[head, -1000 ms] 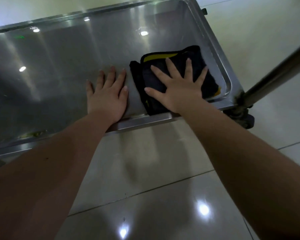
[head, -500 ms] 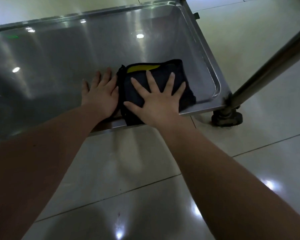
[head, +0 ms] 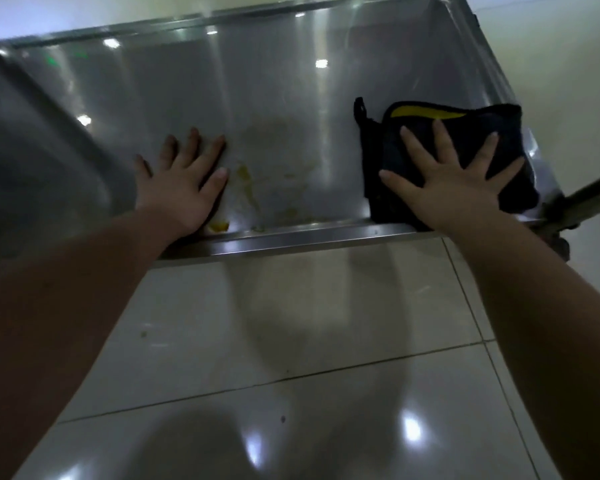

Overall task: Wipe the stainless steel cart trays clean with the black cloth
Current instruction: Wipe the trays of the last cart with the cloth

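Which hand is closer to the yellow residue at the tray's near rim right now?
Left. The left hand lies flat on the tray, its heel right beside the yellow residue; the right hand presses the black cloth farther right.

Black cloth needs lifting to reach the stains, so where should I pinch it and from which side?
Probably pinch the black cloth by its left folded edge, coming from the left: open tray lies beside it, while its near and right sides crowd the rim.
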